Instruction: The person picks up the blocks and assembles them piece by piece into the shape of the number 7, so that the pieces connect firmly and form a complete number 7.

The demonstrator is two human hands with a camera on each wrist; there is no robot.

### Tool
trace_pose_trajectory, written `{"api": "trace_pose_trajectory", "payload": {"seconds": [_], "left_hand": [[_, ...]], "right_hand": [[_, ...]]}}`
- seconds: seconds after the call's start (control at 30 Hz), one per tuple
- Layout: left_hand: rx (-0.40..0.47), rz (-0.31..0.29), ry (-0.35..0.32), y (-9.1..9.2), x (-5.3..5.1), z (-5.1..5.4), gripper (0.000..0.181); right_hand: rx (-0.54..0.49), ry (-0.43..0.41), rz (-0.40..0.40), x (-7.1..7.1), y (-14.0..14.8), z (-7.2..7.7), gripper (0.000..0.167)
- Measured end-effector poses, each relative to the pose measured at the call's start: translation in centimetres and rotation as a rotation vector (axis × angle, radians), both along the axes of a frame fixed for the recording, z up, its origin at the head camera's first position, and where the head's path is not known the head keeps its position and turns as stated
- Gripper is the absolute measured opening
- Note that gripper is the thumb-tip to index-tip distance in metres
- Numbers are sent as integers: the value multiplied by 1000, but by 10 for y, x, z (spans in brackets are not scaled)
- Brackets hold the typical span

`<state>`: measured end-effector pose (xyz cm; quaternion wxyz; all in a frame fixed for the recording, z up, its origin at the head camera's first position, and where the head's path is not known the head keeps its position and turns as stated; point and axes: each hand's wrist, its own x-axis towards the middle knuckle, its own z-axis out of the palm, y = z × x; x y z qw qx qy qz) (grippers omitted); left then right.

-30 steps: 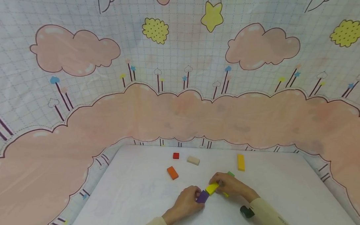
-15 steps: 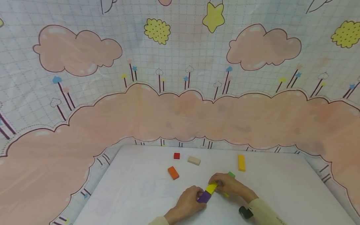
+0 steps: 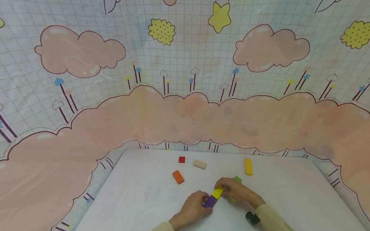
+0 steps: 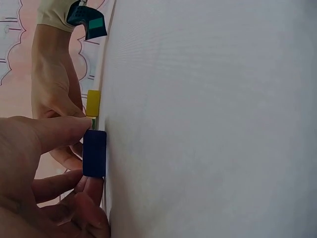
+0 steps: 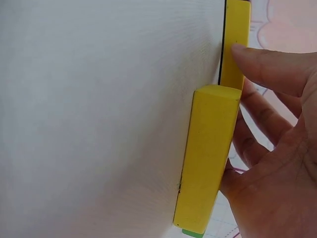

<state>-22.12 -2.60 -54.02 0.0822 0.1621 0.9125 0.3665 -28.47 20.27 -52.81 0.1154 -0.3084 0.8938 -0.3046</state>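
Observation:
My left hand [image 3: 194, 207] pinches a purple block [image 3: 210, 201] between thumb and fingers. It looks dark blue in the left wrist view, where the block [image 4: 94, 153] rests on the white surface. End to end with it lies a yellow block [image 3: 217, 192], gripped by my right hand [image 3: 236, 189]. In the right wrist view, the thumb presses on this yellow block [image 5: 235, 44]. A second yellow block [image 5: 208, 158] lies beside the right hand, mostly covered by it in the head view. A green block [image 3: 238, 179] peeks out behind that hand.
Farther back on the white table [image 3: 138, 185] lie a red block [image 3: 181, 159], an orange block [image 3: 178, 177], a cream block [image 3: 200, 164] and another yellow block [image 3: 248, 167]. A dark green device [image 3: 252, 218] sits at the right wrist. Printed cloth [image 3: 185, 119] hangs behind.
Since a second ago, the purple block has turned slightly and come into line against the yellow block's end. Both hands keep their hold. Over the last half second hardly anything moves.

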Motion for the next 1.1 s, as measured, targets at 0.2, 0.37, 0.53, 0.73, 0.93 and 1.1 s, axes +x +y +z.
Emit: {"api": "trace_pose_trajectory", "payload": {"seconds": [0.2, 0.37, 0.53, 0.73, 0.93, 1.1], "left_hand": [[11, -5, -11, 0, 1, 0, 42], [15, -20, -14, -6, 2, 1, 41], [25, -44, -40, -14, 1, 5, 38], [35, -106, -38, -21, -3, 5, 38], [63, -126, -82, -19, -6, 1, 37], [54, -130, -109, -17, -9, 1, 39]], "right_hand": [[-3, 0, -17, 2, 2, -2, 26], [-11, -5, -89, 6, 3, -4, 32], [-40, -9, -252, 16, 1, -3, 37], [-29, 23, -395, 23, -6, 0, 35], [-4, 22, -416, 20, -8, -3, 34], [22, 30, -386, 15, -7, -7, 34]]}}
